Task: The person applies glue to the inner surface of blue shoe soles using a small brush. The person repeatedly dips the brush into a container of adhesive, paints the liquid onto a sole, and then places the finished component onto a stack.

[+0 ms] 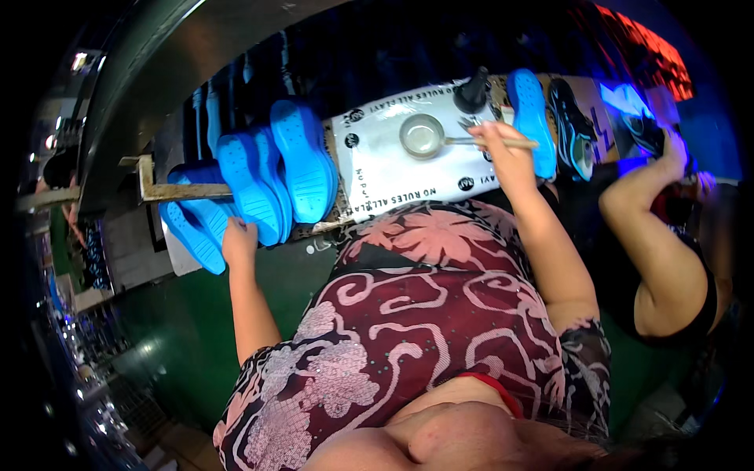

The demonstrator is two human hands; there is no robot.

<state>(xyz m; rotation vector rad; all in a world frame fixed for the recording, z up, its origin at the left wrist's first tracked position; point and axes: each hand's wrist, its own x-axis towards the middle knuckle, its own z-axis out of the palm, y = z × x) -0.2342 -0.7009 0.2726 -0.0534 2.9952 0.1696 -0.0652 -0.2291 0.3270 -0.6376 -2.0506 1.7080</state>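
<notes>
My left hand [239, 240] is closed at the near end of a blue shoe sole [206, 218], one of several soles lying close together on the left of the bench. In my right hand [506, 153] is a brush with a pale wooden handle [523, 144]. Its left end reaches the edge of a small round bowl [404, 140] holding something pale. Under the bowl lies a white printed sheet [373, 161]. Just beyond my right hand stands a black bottle with a narrow tip [473, 93].
Another blue sole [528, 102] and a black shoe [571, 125] lie right of the sheet. A co-worker's arm [648, 196] reaches over the bench at the far right. An angled metal bar [184, 191] crosses above the left soles.
</notes>
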